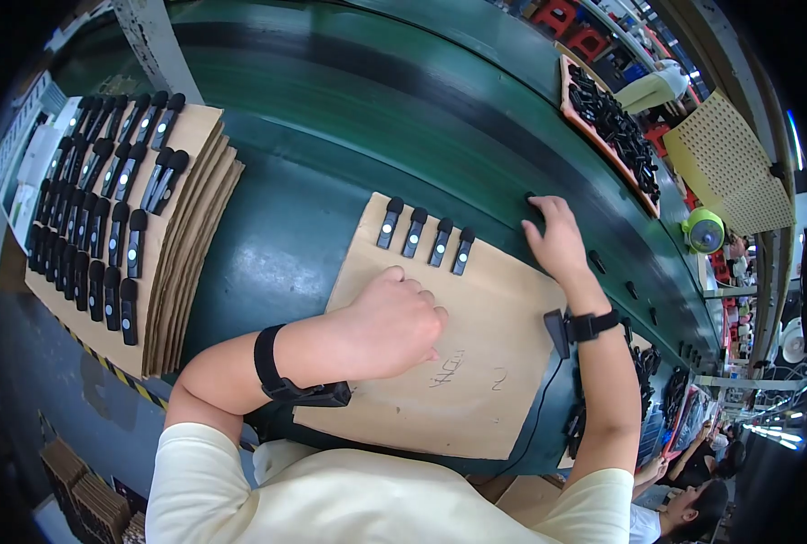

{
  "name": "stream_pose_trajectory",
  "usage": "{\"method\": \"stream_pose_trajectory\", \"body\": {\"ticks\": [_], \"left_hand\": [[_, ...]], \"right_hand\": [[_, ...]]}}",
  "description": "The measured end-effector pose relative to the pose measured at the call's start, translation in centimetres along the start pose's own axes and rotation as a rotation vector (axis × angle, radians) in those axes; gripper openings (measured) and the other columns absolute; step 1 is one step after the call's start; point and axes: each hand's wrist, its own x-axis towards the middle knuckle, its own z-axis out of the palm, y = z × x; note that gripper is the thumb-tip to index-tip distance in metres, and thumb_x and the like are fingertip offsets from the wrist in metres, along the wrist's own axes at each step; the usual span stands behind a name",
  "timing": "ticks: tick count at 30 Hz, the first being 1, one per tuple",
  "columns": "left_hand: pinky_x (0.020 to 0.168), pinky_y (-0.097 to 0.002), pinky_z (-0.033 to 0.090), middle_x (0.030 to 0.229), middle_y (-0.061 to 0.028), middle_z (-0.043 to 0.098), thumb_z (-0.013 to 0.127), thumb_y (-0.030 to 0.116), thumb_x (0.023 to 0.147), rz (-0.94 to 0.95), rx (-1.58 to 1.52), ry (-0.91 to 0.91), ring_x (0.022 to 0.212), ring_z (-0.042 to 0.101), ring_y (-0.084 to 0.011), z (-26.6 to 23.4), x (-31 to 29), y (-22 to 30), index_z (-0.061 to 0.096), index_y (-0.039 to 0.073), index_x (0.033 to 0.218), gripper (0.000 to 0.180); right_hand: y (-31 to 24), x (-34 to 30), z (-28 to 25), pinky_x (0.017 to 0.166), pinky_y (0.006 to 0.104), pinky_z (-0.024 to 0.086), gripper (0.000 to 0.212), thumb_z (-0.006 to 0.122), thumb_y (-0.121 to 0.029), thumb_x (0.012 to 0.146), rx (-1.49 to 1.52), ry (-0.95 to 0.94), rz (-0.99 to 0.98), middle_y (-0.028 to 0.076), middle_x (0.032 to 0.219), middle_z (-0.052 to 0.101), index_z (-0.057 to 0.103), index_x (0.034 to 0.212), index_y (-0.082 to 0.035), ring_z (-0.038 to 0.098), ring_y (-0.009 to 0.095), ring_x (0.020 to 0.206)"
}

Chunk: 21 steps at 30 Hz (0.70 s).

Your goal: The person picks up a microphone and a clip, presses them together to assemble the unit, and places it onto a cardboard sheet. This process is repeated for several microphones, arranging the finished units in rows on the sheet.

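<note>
My left hand (392, 317) is closed, fingers curled under, over a brown cardboard sheet (476, 399); whatever it may hold is hidden. Four small black microphones would be a row along the sheet's far edge: several stand side by side there, one black microphone (439, 243) among them, each with a foam top and a pale round spot. Beyond the sheet's right far corner, my right hand (557, 238) reaches over the green belt (331, 100). Its thumb and fingers are apart, with the fingertips at a small black piece (530, 194) that is partly covered.
At left, a stack of cardboard sheets (190, 245) carries rows of similar microphones (116, 231). An orange-rimmed tray (612, 150) full of black parts stands across the belt. More black pieces (632, 290) lie to the right. A green fan (703, 231) and other people are farther off.
</note>
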Motion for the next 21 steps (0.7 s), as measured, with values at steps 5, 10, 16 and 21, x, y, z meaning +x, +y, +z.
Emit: {"method": "stream_pose_trajectory", "body": {"ticks": [5,10,16,21], "left_hand": [[0.083,-0.0367,0.044,0.083,-0.0106,0.066,0.075,0.034,0.079,0.011,-0.001,0.003,0.086,0.065,-0.0271,0.0,0.0,0.1,0.064,0.003,0.087,0.033],[0.082,-0.0376,0.045,0.083,-0.0104,0.065,0.075,0.032,0.079,0.006,-0.027,-0.026,0.086,0.064,-0.0280,-0.4,0.2,0.0,0.063,0.004,0.088,0.032],[0.087,-0.0408,0.045,0.084,-0.0084,0.065,0.077,0.022,0.079,0.044,-0.189,0.475,0.086,0.064,-0.0285,-2.0,0.7,-0.4,0.064,0.006,0.097,0.027],[0.099,-0.0450,0.043,0.091,-0.0067,0.067,0.076,0.011,0.077,0.072,-0.372,0.788,0.087,0.064,-0.0272,-3.1,0.8,0.0,0.065,0.007,0.108,0.033]], "right_hand": [[3.9,1.1,1.0,0.094,0.0421,0.048,0.031,0.068,-0.011,0.086,-0.114,-0.126,0.192,0.019,0.113,0.062,0.061,0.115,-0.002,0.058,0.040,0.109],[2.7,1.6,-0.9,0.089,0.0349,0.050,0.029,0.067,-0.009,0.088,0.055,-0.247,0.325,0.014,0.104,0.065,0.062,0.115,-0.002,0.064,0.030,0.098],[-6.7,-3.0,-6.2,0.083,0.0283,0.048,0.026,0.069,-0.003,0.085,0.503,-0.036,-0.040,0.010,0.096,0.066,0.065,0.111,0.000,0.062,0.018,0.091],[-11.7,-6.8,-8.8,0.082,0.0317,0.048,0.028,0.071,0.001,0.082,0.560,0.023,-0.239,0.012,0.097,0.066,0.065,0.109,0.003,0.061,0.022,0.090]]}}
